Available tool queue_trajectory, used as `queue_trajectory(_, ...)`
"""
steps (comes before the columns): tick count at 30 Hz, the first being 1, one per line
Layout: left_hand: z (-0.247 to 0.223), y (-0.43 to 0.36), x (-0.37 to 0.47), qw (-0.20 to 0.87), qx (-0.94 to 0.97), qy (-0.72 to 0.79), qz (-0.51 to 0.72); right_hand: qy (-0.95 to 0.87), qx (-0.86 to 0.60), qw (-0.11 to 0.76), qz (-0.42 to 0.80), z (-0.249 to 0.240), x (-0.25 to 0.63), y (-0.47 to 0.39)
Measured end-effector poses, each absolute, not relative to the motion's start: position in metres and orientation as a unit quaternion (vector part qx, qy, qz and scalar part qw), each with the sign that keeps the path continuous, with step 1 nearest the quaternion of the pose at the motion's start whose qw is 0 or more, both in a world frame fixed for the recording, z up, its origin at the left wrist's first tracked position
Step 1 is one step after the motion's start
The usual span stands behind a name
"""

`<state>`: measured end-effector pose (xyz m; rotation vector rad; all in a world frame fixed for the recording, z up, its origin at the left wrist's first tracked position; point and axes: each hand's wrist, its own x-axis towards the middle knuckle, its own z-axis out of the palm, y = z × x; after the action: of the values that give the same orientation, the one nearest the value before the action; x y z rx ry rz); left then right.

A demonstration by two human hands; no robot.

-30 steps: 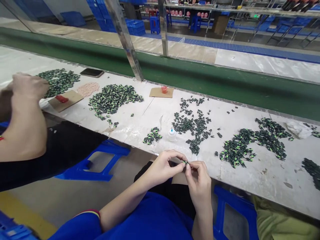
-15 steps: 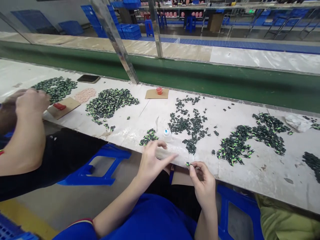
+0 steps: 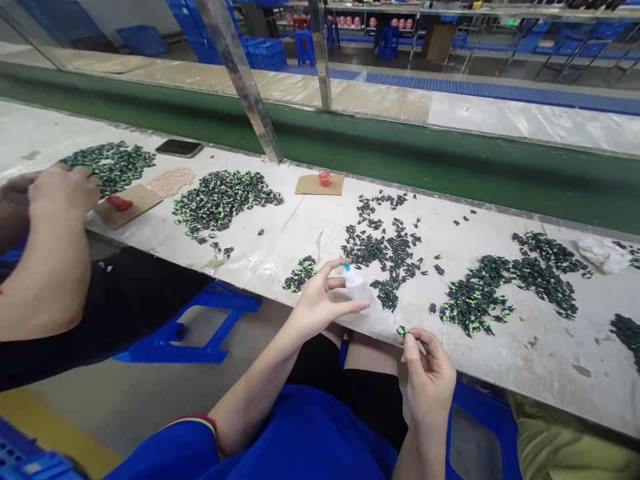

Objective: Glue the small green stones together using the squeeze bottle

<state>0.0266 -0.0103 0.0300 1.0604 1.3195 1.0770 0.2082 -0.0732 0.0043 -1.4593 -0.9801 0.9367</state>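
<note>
My left hand (image 3: 325, 300) is wrapped round a small white squeeze bottle (image 3: 359, 287) with a blue tip, tilted with the tip toward the upper left. Between the thumb and fingers of my right hand (image 3: 427, 363) is a small black-and-green part (image 3: 401, 330), held above the table's front edge. A little pile of similar black-and-green parts (image 3: 299, 273) lies just left of the bottle. Loose dark parts (image 3: 385, 247) are scattered behind it. Farther right is a larger heap of black-and-green parts (image 3: 475, 293).
A red cup (image 3: 325, 179) stands on cardboard (image 3: 305, 185) at the back. To the left are another large heap (image 3: 225, 200), pale pink pieces (image 3: 171, 181), a phone-like dark slab (image 3: 179, 148) and a co-worker's hands (image 3: 60, 190). A metal post (image 3: 245, 87) rises behind the table.
My left hand has closed on the bottle, which stood upright before and is now tilted. My right hand has shifted slightly right with its part. The view has turned a little.
</note>
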Motion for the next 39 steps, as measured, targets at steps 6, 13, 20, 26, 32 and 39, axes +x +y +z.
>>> queue_trajectory(6, 0.054, -0.024, 0.026, 0.59, 0.459, 0.5, 0.437, -0.413, -0.619, 0.551, 0.377, 0.011, 0.206, -0.071)
queue_trajectory(13, 0.058, -0.03, 0.023, 0.59, 0.451, 0.524, 0.418, -0.422, -0.631, 0.537, 0.369, 0.013, 0.206, -0.069)
queue_trajectory(20, 0.053, -0.031, 0.021, 0.573, 0.46, 0.541, 0.409, -0.43, -0.633, 0.529, 0.367, 0.015, 0.203, -0.067)
queue_trajectory(26, 0.049, -0.031, 0.019, 0.564, 0.469, 0.547, 0.403, -0.43, -0.629, 0.531, 0.37, 0.015, 0.202, -0.066)
queue_trajectory(32, 0.04, -0.022, 0.02, 0.442, 0.529, 0.614, 0.384, -0.418, -0.632, 0.532, 0.379, 0.013, 0.2, -0.064)
queue_trajectory(39, 0.008, -0.005, 0.02, 0.335, 0.643, 0.596, 0.344, -0.413, -0.63, 0.526, 0.395, 0.012, 0.197, -0.062)
